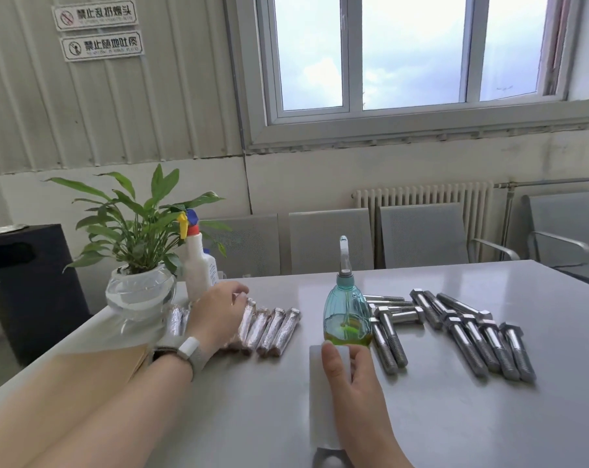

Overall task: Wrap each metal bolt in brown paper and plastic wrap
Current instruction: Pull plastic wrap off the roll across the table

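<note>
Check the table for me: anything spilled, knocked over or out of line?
Nothing spilled or tipped. The oil bottle stands upright. The wrapped bolts lie in a neat row under the left hand. The bare bolts lie loosely, some crossing behind the bottle.

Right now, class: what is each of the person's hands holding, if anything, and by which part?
Right hand grips the white roll around its far end. Left hand rests on the wrapped bolts; whether it grips one cannot be told.
</note>
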Motion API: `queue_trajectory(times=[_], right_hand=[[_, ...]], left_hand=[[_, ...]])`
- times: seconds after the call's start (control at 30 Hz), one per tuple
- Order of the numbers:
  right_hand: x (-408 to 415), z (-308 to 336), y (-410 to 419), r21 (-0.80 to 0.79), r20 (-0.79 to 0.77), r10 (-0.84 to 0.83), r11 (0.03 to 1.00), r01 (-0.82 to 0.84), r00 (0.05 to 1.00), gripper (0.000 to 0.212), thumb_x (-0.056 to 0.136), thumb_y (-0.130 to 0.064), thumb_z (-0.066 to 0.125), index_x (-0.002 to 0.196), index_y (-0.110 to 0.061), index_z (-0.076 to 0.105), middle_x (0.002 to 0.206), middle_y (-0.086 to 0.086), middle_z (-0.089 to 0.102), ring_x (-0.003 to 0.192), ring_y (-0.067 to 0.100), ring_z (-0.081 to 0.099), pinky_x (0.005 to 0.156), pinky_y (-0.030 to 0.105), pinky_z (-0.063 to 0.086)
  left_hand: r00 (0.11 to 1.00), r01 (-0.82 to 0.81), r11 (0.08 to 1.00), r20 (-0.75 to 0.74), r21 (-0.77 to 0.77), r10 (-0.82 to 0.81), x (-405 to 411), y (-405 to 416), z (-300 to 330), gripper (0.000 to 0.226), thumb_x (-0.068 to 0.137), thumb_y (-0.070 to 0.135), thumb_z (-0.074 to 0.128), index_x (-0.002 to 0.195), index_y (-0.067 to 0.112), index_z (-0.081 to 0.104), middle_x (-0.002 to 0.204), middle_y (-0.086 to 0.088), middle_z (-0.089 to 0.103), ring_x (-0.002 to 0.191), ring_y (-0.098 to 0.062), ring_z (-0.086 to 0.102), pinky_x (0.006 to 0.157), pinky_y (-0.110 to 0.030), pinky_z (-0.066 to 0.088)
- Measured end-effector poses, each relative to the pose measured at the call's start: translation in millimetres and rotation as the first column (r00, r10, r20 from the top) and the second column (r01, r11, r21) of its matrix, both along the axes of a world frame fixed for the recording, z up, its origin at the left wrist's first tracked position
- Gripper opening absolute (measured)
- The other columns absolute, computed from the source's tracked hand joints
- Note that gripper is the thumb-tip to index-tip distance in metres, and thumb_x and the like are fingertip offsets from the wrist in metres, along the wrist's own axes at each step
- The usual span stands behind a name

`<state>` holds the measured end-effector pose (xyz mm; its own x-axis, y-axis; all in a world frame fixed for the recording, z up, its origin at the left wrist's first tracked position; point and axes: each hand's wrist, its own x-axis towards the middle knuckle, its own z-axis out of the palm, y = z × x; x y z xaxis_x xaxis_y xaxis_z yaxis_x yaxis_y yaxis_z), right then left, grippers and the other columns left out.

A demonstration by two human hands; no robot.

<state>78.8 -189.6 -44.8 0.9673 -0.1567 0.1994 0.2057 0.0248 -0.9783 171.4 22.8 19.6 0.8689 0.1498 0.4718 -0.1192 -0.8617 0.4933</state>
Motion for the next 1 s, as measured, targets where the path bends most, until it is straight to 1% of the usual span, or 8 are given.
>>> queue_trajectory(times=[0.07, 0.17, 0.3, 0.4, 0.5, 0.7, 0.9, 1.0], right_hand=[[-1, 1, 0, 0.037, -0.007, 0.012, 0.999, -0.012, 1.000, 0.061, 0.067, -0.082, 0.052, 0.094, -0.028, 0.055, 0.084, -0.003, 0.067, 0.073, 0.008, 0.066, 0.064, 0.033, 0.054], [-4, 4, 2, 0.109, -0.022, 0.062, 0.992, -0.059, 0.998, 0.058, 0.064, -0.072, 0.059, 0.098, -0.026, 0.056, 0.087, 0.004, 0.067, 0.080, 0.030, 0.069, 0.073, 0.054, 0.058], [-10, 3, 6, 0.149, 0.000, 0.158, 0.977, -0.156, 0.987, 0.070, 0.059, -0.080, 0.066, 0.104, -0.028, 0.059, 0.095, 0.007, 0.069, 0.089, 0.032, 0.069, 0.076, 0.052, 0.058], [-12, 7, 6, 0.193, 0.029, 0.195, 0.961, -0.197, 0.980, 0.068, 0.064, -0.070, 0.073, 0.112, -0.024, 0.063, 0.095, -0.003, 0.073, 0.089, 0.014, 0.070, 0.069, 0.030, 0.057], [-9, 7, 4, 0.228, 0.038, 0.206, 0.951, -0.209, 0.978, 0.060, 0.070, -0.060, 0.072, 0.116, -0.022, 0.063, 0.108, 0.002, 0.070, 0.096, 0.015, 0.069, 0.076, 0.033, 0.056], [-4, 3, 1, 0.322, 0.014, 0.233, 0.920, -0.225, 0.972, 0.048, 0.075, -0.045, 0.064, 0.114, -0.019, 0.066, 0.111, 0.008, 0.070, 0.100, 0.021, 0.069, 0.066, 0.031, 0.058], [-1, 0, 0, 0.342, 0.018, 0.246, 0.909, -0.237, 0.969, 0.049, 0.078, -0.046, 0.061, 0.116, -0.016, 0.066, 0.116, 0.013, 0.067, 0.112, 0.030, 0.063, 0.071, 0.036, 0.057], [-1, 0, 0, 0.338, 0.030, 0.262, 0.905, -0.257, 0.965, 0.051, 0.078, -0.046, 0.062, 0.118, -0.015, 0.064, 0.118, 0.016, 0.065, 0.113, 0.030, 0.062, 0.073, 0.036, 0.057]], left_hand=[[0.998, 0.054, 0.964, 0.038, -0.260, -0.046, -31, -3, 3, 0.020, 0.096, 0.013, 0.052, 0.090, 0.024, 0.068, 0.088, 0.007, 0.070, 0.080, -0.014, 0.064, 0.065, -0.021, 0.046], [0.983, 0.155, 0.829, 0.000, -0.538, -0.184, -80, -19, -5, 0.022, 0.095, 0.007, 0.054, 0.086, 0.018, 0.070, 0.076, 0.001, 0.072, 0.062, -0.011, 0.063, 0.053, -0.011, 0.043], [0.944, 0.209, 0.755, -0.073, -0.621, -0.321, -119, -53, -32, 0.017, 0.094, 0.015, 0.058, 0.087, 0.021, 0.072, 0.084, 0.008, 0.073, 0.069, -0.008, 0.068, 0.055, -0.019, 0.046], [0.939, 0.212, 0.747, -0.080, -0.630, -0.334, -131, -67, -47, 0.019, 0.095, 0.021, 0.058, 0.087, 0.028, 0.074, 0.081, 0.010, 0.074, 0.070, -0.003, 0.067, 0.063, -0.021, 0.049], [0.941, 0.246, 0.751, -0.035, -0.613, -0.337, -133, -66, -53, 0.018, 0.095, 0.022, 0.060, 0.090, 0.031, 0.075, 0.084, 0.011, 0.074, 0.070, 0.002, 0.064, 0.061, -0.014, 0.047], [0.953, 0.265, 0.751, 0.044, -0.605, -0.301, -126, -58, -61, 0.007, 0.088, 0.022, 0.070, 0.087, 0.025, 0.077, 0.084, 0.010, 0.074, 0.073, 0.000, 0.065, 0.066, -0.015, 0.045], [0.949, 0.218, 0.578, 0.033, -0.786, -0.314, -120, -54, -61, 0.004, 0.082, 0.014, 0.076, 0.079, 0.012, 0.076, 0.072, 0.001, 0.074, 0.063, -0.003, 0.061, 0.060, -0.017, 0.047], [0.949, 0.199, 0.557, 0.017, -0.806, -0.315, -119, -52, -61, 0.005, 0.082, 0.015, 0.076, 0.078, 0.011, 0.074, 0.070, 0.002, 0.072, 0.063, -0.004, 0.060, 0.057, -0.019, 0.048]])
